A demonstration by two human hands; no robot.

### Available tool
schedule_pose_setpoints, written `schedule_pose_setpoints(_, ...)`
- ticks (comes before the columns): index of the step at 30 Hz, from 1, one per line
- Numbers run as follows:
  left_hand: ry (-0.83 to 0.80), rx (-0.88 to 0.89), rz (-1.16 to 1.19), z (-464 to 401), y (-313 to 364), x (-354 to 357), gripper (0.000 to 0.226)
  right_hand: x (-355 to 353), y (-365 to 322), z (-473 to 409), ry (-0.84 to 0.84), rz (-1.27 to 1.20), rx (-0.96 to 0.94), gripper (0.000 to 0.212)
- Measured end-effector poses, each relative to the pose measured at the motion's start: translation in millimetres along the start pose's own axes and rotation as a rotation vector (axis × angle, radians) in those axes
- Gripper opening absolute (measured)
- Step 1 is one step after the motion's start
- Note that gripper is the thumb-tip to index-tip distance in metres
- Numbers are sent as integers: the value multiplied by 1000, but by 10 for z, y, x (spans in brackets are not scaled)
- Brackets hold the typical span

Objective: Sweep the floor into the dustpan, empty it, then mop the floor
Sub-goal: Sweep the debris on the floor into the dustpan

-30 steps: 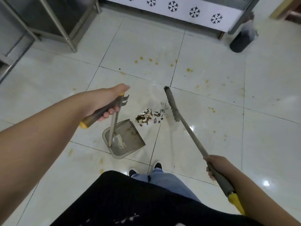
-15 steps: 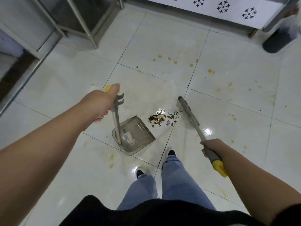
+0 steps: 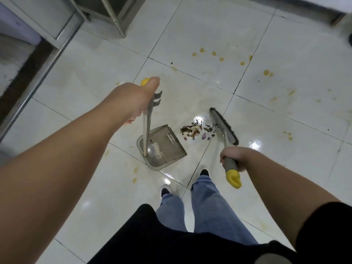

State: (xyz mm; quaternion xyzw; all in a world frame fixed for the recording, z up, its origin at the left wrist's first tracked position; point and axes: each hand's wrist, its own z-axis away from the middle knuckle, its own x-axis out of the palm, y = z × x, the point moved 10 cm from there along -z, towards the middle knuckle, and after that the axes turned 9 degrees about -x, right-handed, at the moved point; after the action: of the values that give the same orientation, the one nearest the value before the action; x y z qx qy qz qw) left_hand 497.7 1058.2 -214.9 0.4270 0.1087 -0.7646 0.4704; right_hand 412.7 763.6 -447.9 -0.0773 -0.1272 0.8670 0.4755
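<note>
A grey dustpan (image 3: 167, 147) stands on the white tiled floor, mouth facing right toward a small pile of brown debris (image 3: 192, 130). My left hand (image 3: 133, 100) grips the yellow-tipped top of its upright metal handle (image 3: 146, 130). To the right of the pile, the grey broom head (image 3: 224, 126) rests on the floor. My right hand (image 3: 232, 155) holds the broom's grey grip just above its yellow end (image 3: 233, 178). A pale smear lies inside the dustpan.
Yellow spots (image 3: 213, 54) stain the tiles beyond the pile and to the right. A steel table leg (image 3: 114, 18) and metal frame (image 3: 62, 35) stand at the upper left. My feet (image 3: 204, 172) are just behind the dustpan.
The view has tilted down and closer. The broom head has come in against the right side of the debris pile. My left hand has raised the dustpan handle more upright.
</note>
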Motion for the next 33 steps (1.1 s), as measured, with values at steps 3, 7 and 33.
schedule_pose_setpoints(3, 1, 14, -25, 3, -39, 27, 61, 402, -55, 11, -52, 41, -5, 18)
schedule_pose_setpoints(7, 10, 15, -20, -18, -225, -33, 63, 948, -73, 49, -142, 119, -31, 18)
schedule_pose_setpoints(33, -245, -108, 260, -156, -2762, -291, 58, 1012, -134, 1244, -14, -160, -102, 16)
